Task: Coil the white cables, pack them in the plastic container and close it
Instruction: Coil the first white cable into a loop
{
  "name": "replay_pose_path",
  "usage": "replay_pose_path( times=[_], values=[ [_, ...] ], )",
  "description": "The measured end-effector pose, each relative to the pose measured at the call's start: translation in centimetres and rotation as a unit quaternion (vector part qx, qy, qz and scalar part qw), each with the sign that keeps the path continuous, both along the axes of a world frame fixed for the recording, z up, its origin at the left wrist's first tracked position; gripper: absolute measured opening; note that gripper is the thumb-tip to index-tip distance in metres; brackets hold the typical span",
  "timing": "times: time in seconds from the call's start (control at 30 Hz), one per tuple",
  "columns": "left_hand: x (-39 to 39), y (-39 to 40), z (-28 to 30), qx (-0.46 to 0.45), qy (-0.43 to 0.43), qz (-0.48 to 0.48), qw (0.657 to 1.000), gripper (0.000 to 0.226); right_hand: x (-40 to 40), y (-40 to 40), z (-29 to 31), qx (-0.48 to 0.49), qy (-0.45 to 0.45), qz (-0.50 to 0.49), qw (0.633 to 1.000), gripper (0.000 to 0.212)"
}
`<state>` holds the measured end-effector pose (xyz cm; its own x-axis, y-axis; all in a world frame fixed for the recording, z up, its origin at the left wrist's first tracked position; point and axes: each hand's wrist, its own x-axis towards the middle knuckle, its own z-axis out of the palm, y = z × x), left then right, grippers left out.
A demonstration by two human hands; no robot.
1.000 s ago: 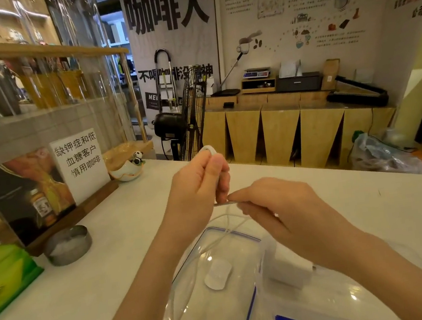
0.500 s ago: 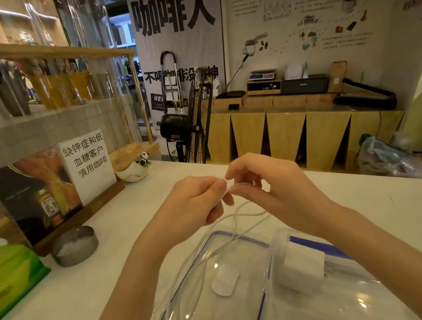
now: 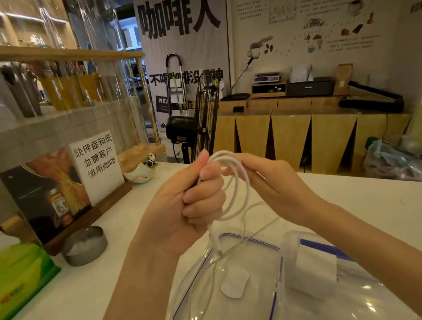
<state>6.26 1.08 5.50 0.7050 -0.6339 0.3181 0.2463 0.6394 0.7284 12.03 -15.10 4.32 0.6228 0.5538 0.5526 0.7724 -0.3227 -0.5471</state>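
Head view: both hands' fingers grip white cable above container; ashtray left.

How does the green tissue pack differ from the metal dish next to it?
The tissue pack is green, boxy and soft-looking; the metal dish is grey, round and rigid. The pack is the larger and is cut off by the left edge; the dish is in full view. The dish is open on top with something pale inside; the pack's contents are hidden. Both sit on the white counter.

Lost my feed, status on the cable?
Both hands, left and right, shut on white cable. Partly coiled, tail hanging. Container open. Nothing blocking.
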Motion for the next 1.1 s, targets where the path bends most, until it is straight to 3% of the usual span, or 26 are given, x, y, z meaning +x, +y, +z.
replay_pose_path(
  times=[0.13,0.23,0.3,0.5,0.7,0.87,0.97,1.1],
  values=[
    [-0.6,-0.8,1.5,-0.170,-0.017,-0.027,0.985,0.033,-1.0,1.4,-0.1,0.060,0.148,0.064,0.985,0.023],
    [0.1,-0.1,2.8,-0.213,-0.036,0.024,0.976,0.032,-2.1,2.0,-0.4,0.090,0.281,0.139,0.945,0.030],
    [0.9,0.4,3.2,-0.211,-0.044,0.108,0.970,0.034,-3.4,2.4,-0.4,0.093,0.329,0.170,0.924,0.029],
    [2.0,0.6,3.1,-0.074,-0.083,0.390,0.914,0.039,-5.9,2.9,0.9,0.073,0.373,0.207,0.901,0.030],
    [1.4,0.7,2.3,0.146,-0.217,0.559,0.787,0.035,-6.8,2.3,2.7,0.072,0.480,0.239,0.841,0.030],
    [0.4,0.3,0.8,0.302,-0.315,0.599,0.672,0.032,-7.6,1.7,2.9,0.015,0.497,0.239,0.834,0.028],
    [-0.1,0.2,-0.1,0.300,-0.330,0.617,0.648,0.030,-8.3,1.6,2.6,0.002,0.514,0.227,0.827,0.027],
    [-0.8,-0.3,-1.2,0.297,-0.322,0.622,0.649,0.027,-8.7,1.4,2.1,-0.027,0.503,0.199,0.841,0.025]
  ],
)
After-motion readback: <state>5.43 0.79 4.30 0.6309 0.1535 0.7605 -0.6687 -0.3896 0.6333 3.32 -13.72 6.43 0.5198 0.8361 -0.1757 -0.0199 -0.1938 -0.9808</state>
